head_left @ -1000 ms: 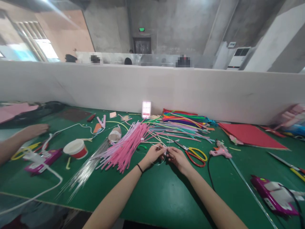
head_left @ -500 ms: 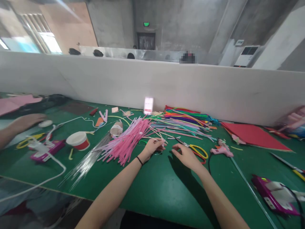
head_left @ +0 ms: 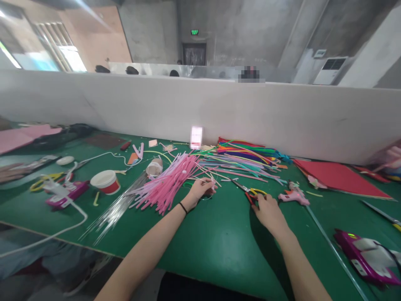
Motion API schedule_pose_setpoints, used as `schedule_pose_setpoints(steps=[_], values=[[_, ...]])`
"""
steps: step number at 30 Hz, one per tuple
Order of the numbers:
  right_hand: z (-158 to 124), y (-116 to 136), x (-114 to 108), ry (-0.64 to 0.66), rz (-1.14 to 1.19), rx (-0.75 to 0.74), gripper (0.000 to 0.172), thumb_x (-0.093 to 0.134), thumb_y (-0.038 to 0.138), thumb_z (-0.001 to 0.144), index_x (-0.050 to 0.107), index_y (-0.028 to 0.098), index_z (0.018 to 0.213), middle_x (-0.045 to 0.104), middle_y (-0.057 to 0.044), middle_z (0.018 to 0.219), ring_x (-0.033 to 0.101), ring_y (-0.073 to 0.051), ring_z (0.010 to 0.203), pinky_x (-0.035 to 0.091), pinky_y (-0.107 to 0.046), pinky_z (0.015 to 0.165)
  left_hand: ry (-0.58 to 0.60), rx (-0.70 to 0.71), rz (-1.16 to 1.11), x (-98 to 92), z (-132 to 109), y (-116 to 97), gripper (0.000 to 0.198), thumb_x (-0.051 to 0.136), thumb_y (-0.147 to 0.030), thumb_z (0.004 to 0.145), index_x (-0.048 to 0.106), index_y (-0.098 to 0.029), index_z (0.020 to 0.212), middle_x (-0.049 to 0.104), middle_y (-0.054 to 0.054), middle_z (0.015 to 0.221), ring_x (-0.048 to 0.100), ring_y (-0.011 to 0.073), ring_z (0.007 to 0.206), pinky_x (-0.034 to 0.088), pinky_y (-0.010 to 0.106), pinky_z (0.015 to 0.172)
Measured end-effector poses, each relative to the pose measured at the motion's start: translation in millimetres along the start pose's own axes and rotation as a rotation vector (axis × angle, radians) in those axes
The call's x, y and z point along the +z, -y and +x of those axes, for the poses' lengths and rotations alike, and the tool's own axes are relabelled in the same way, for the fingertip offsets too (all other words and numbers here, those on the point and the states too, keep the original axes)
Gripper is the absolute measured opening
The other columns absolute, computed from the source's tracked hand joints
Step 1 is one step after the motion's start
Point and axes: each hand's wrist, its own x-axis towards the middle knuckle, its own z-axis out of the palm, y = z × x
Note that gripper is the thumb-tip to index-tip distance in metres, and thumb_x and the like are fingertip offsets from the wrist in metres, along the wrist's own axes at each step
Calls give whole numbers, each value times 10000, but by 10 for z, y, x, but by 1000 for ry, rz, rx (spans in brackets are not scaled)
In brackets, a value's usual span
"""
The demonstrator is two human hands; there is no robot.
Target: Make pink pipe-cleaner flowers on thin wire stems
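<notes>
My left hand (head_left: 201, 191) is closed in a pinch around a small pale pink piece (head_left: 213, 183), mostly hidden by the fingers. A thin wire loop (head_left: 206, 198) hangs just below it. Over to the right, my right hand (head_left: 268, 210) has its fingers on the red and yellow handles of a pair of scissors (head_left: 247, 191). The blades lie low over the table, pointing up and left. Left of my left hand spreads a bundle of pink pipe cleaners (head_left: 166, 184). More pipe cleaners (head_left: 244, 163) in many colours lie behind my hands.
A pink glue gun (head_left: 294, 195) lies right of the scissors, near red sheets (head_left: 338, 177) and a purple power strip (head_left: 365, 257). Leftward are silver wires (head_left: 115, 211), a paper cup (head_left: 105, 182) and another power strip (head_left: 67, 194). Another person's hand (head_left: 14, 172) rests at far left.
My right hand has moved right and down onto the scissors' handles, which have shifted. My left hand stays nearly in place. The other person's hand at far left has drawn back leftward.
</notes>
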Motion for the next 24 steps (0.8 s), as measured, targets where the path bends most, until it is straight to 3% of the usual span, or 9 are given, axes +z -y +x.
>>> schedule_pose_setpoints(steps=[5,8,12,15,19,24], values=[[-9,-11,-12,-11,-17,6,310,523,322,900,635,140,1123,568,-183,1074,563,-324,1004,432,-373,787,-1,7,-9,3,7,15,391,792,-423,690,638,-120,883,717,81,764,652,129,572,522,235,559],[-12,-6,0,-58,-83,33,374,475,206,897,564,113,1247,559,-215,1116,557,-355,1035,424,-378,766,1,10,-15,2,10,23,387,787,-423,696,638,-119,884,716,80,770,653,125,577,527,237,573],[8,-55,-5,21,-13,-14,413,462,100,859,522,84,1267,588,-217,1089,597,-311,1000,413,-343,759,2,6,-15,-3,25,38,403,790,-434,689,641,-120,892,717,78,771,655,125,581,527,237,579],[13,-91,-48,99,136,12,439,500,144,855,467,91,1290,634,-174,1012,629,-268,913,401,-313,722,-2,0,-14,-9,33,45,411,790,-446,688,642,-120,889,717,76,765,654,124,577,523,230,570],[-24,-14,-106,222,363,43,644,637,243,749,399,110,1333,638,-62,777,621,-229,719,392,-294,632,-9,2,-15,-11,19,35,424,791,-465,687,651,-121,893,720,78,778,653,121,581,524,226,576],[-117,278,-139,309,1132,144,800,677,320,729,276,207,1412,551,68,628,531,-134,517,391,-241,519,-2,31,-32,-12,11,19,435,786,-489,686,669,-120,883,721,85,813,655,121,613,529,234,612]])
